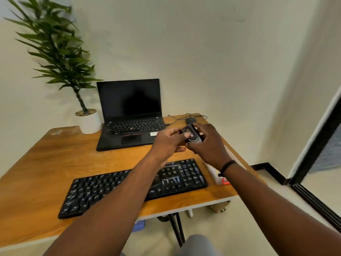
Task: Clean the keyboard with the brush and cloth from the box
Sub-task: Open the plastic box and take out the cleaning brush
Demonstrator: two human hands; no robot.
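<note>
While both hands, left hand [168,143] and right hand [204,143], pinch the dark brush tool [191,134] above the surface [55,163], its slider seems thumbed open, keyboard [175,178] waiting near.

one keyboard [132,185], one laptop [129,115], one mouse [191,120], one potted plant [88,121], one white box [216,174], two hands seen.

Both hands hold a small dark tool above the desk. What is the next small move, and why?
Probably open the dark tool to expose its brush. Both the left hand and the right hand grip it above the desk, the left thumb pressing its top, and no bristles show yet. The keyboard lies untouched below.
</note>
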